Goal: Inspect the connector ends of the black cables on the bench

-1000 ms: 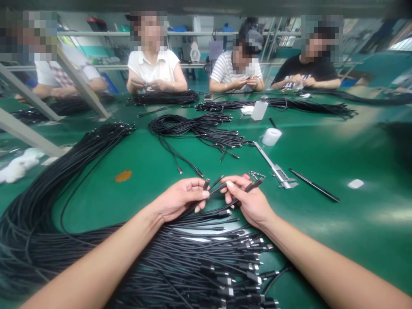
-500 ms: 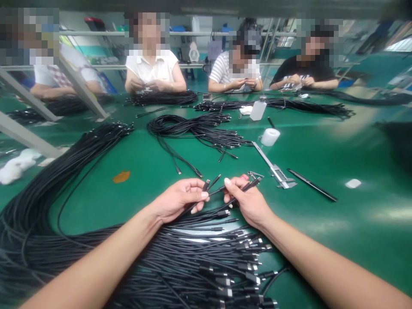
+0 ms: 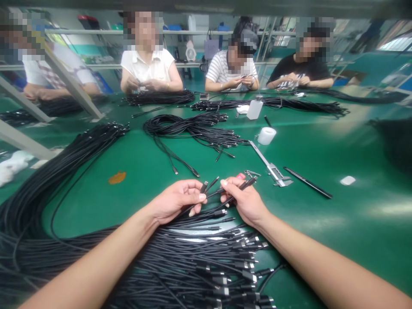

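Between thumb and fingers, my left hand [image 3: 182, 198] pinches black cables whose connector ends [image 3: 204, 187] stick up past the thumb. My right hand [image 3: 246, 199] is closed on black cable ends too, and a connector [image 3: 249, 183] points out to the right above its knuckles. One cable [image 3: 213, 193] spans the small gap between the two hands. Under my wrists lies a large bundle of black USB cables [image 3: 167, 257], its metal plugs fanned toward the right. Part of what each palm holds is hidden by the fingers.
On the green table [image 3: 322, 231] lie a caliper [image 3: 270, 167], a black pen-like tool [image 3: 307, 182], a white roll [image 3: 267, 135] and a white bottle [image 3: 255, 109]. A coiled cable bundle [image 3: 189, 128] sits ahead. Several co-workers [image 3: 149, 71] sit opposite; metal posts [image 3: 69, 77] stand left.
The whole view has shifted slightly, so the table items appear a little farther left. Both hands keep their grip on the cables, with hardly any movement between them.
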Available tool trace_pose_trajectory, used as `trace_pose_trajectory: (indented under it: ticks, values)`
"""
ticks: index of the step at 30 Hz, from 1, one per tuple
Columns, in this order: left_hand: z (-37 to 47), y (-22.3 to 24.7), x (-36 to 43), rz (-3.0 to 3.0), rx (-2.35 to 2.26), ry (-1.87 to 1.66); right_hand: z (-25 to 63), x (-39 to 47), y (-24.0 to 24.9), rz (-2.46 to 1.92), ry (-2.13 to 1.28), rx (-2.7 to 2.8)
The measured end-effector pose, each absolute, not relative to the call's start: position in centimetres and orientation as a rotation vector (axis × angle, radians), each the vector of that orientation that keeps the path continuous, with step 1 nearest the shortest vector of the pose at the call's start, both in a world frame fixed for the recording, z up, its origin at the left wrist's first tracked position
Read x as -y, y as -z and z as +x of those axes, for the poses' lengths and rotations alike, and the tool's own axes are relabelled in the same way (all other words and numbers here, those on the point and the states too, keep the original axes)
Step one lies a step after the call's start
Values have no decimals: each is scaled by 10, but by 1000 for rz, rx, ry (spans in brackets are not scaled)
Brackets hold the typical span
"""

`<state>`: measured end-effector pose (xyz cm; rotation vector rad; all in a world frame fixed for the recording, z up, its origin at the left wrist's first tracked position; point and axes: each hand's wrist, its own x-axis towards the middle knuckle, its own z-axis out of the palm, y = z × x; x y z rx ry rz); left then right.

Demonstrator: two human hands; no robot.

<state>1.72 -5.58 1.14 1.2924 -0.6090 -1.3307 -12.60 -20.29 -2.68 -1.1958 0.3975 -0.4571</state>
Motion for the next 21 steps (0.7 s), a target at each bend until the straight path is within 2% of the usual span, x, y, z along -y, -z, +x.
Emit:
trace_pose_trajectory:
  ticks: [21]
  values:
    - [14,-5,56,1382,692,1319,-127,207,35,-1205,443,-319]
